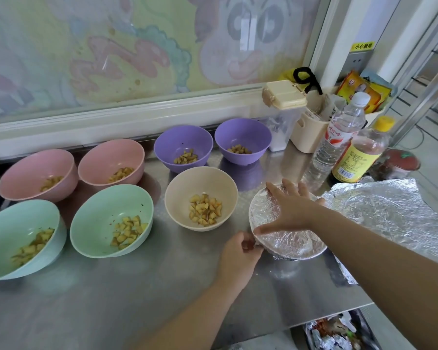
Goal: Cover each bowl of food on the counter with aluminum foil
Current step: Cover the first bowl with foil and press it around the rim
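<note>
A foil-covered bowl (291,242) stands on the steel counter (137,286) at the right. My right hand (288,208) lies flat on top of its foil with fingers spread. My left hand (238,253) pinches the foil at the bowl's near-left rim. Several uncovered bowls hold diced food: a beige bowl (177,195), two green bowls (94,213) (5,228), two pink bowls (25,170) (104,157) and two purple bowls (170,142) (243,132). A crumpled sheet of aluminum foil (395,213) lies to the right of the covered bowl.
A water bottle (339,137), a yellow-capped bottle (359,152) and a red-lidded jar (400,162) stand behind the foil. A lidded container (283,114) and a cream caddy (306,132) sit by the wall. The counter edge (339,317) drops off at the lower right.
</note>
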`<action>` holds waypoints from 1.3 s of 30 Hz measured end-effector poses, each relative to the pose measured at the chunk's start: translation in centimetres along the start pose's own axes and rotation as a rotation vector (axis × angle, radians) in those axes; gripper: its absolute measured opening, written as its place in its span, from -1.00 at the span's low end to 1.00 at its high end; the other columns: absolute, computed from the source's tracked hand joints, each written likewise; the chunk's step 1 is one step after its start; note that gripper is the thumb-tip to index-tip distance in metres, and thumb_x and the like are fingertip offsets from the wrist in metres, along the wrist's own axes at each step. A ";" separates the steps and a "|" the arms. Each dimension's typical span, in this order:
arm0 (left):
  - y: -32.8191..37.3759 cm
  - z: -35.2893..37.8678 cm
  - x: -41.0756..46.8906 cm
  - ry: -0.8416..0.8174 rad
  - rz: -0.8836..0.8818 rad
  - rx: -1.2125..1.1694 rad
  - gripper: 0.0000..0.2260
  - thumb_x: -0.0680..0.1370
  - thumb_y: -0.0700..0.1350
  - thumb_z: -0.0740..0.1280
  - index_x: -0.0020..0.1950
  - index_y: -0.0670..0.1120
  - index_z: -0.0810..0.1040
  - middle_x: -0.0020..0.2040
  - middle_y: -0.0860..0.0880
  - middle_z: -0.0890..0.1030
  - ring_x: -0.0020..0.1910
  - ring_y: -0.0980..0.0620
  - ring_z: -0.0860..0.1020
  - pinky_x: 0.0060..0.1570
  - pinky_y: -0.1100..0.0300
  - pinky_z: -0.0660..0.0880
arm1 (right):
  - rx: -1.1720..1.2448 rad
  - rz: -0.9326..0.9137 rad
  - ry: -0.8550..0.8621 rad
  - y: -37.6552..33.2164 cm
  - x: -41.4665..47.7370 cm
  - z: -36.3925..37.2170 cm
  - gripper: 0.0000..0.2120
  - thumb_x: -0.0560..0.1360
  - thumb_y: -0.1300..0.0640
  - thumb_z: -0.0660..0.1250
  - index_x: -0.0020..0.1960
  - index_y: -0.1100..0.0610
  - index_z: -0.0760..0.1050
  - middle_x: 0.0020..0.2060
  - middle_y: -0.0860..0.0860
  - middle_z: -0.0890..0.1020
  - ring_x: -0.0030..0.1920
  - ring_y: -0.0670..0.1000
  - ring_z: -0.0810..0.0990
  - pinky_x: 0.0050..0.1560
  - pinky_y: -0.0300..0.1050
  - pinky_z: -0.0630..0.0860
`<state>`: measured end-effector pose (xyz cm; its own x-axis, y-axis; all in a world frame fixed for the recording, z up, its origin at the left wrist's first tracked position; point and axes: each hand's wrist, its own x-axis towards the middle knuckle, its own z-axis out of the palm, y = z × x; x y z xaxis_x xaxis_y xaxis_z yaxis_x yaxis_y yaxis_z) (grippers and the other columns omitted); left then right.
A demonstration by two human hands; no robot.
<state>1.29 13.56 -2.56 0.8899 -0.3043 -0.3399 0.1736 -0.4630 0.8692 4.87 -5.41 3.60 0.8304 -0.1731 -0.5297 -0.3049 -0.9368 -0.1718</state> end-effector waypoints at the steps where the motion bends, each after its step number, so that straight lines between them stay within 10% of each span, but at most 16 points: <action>1: 0.2 0.1 0.0 0.027 0.028 0.064 -0.93 0.48 -0.07 0.42 -0.14 0.04 0.54 -0.21 0.06 0.63 -0.22 0.17 0.57 -0.16 0.25 0.48 | -0.001 0.001 -0.001 0.0 0.0 0.0 0.37 0.03 -0.67 0.37 0.58 -0.29 -0.33 0.62 -0.05 -0.31 0.58 0.29 -0.33 0.35 0.69 -0.12; 11: 0.4 0.5 0.1 0.178 0.207 0.378 -0.96 0.45 -0.11 0.34 -0.18 -0.05 0.55 -0.15 0.05 0.56 -0.18 0.01 0.56 -0.16 -0.04 0.54 | -0.007 0.001 0.005 0.0 0.2 0.2 0.38 0.02 -0.68 0.36 0.57 -0.29 -0.34 0.61 -0.05 -0.31 0.59 0.29 -0.33 0.32 0.70 -0.13; 18: -0.4 0.7 -1.5 0.161 0.349 0.372 -0.80 0.55 -0.12 0.27 0.09 -0.05 0.64 0.22 0.16 0.56 0.03 0.07 0.59 0.02 0.13 0.52 | -0.011 0.002 0.007 0.0 0.3 0.2 0.38 0.01 -0.69 0.34 0.58 -0.29 -0.34 0.61 -0.06 -0.31 0.59 0.29 -0.31 0.35 0.69 -0.12; 24: 0.1 2.0 -3.5 0.035 0.314 0.380 -0.49 0.60 -0.13 0.18 0.57 -0.01 0.24 0.58 0.19 0.16 0.47 0.15 0.31 0.43 0.28 0.27 | -0.019 0.004 0.006 0.0 0.5 0.3 0.38 0.02 -0.69 0.33 0.58 -0.29 -0.34 0.61 -0.06 -0.32 0.59 0.29 -0.31 0.35 0.69 -0.11; 32: 0.4 2.5 -3.3 -0.088 0.263 0.524 -0.38 0.58 -0.12 0.16 0.62 -0.08 0.03 0.63 0.07 -0.05 0.57 0.07 0.12 0.53 0.14 0.15 | -0.012 0.000 0.002 0.1 0.4 0.4 0.38 0.02 -0.69 0.34 0.58 -0.28 -0.34 0.61 -0.05 -0.32 0.59 0.29 -0.32 0.34 0.70 -0.12; 39: 1.2 -2.1 -1.5 0.007 0.307 0.542 -0.82 0.57 -0.03 0.27 0.09 0.02 0.64 0.12 0.13 0.57 0.06 0.08 0.57 0.08 0.14 0.49 | -0.005 0.002 -0.003 0.0 0.4 0.3 0.38 0.03 -0.69 0.34 0.58 -0.28 -0.35 0.61 -0.06 -0.33 0.59 0.29 -0.33 0.34 0.70 -0.14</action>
<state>1.08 15.24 -0.25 0.8682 -0.4861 -0.0996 -0.3280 -0.7128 0.6200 5.06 -5.41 3.12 0.8281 -0.1742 -0.5328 -0.3044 -0.9379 -0.1665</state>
